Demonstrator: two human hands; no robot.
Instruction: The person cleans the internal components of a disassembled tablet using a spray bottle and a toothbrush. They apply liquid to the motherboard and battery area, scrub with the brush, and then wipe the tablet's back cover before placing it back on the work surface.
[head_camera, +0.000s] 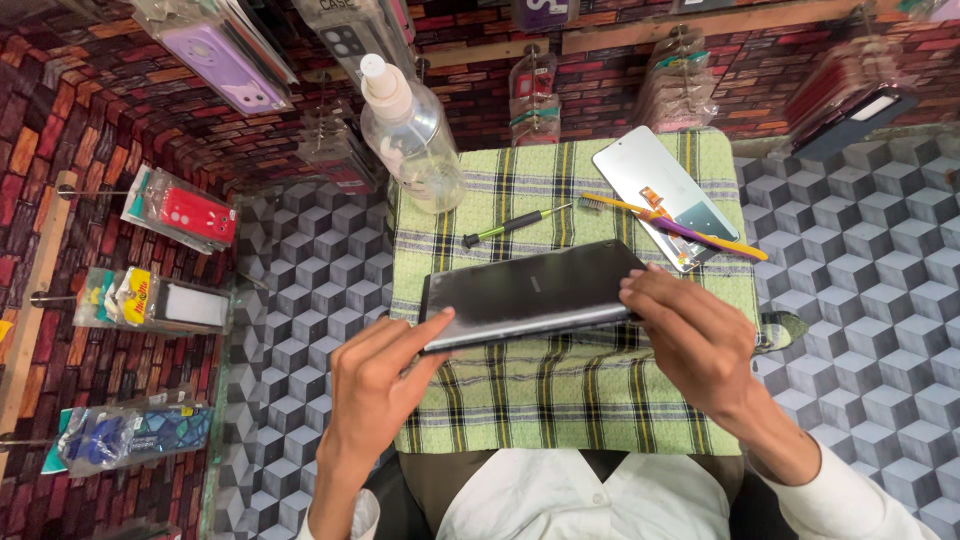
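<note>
A dark grey tablet (530, 292) is held flat, back side up, above a green plaid cloth (560, 400). My left hand (385, 380) grips its near-left corner, thumb on the edge. My right hand (690, 335) clasps its right end, fingers curled over the top. Beyond the tablet a green-handled screwdriver (510, 226) lies on the cloth. To the right a loose phone screen panel (660, 195) rests with a yellow and purple toothbrush (680, 225) lying across it.
A clear plastic bottle (410, 130) with a white cap stands at the cloth's far-left corner. Packaged phone cases (185, 212) hang on the brick-pattern wall at left and along the back. The counter (860, 280) has a grey cube pattern.
</note>
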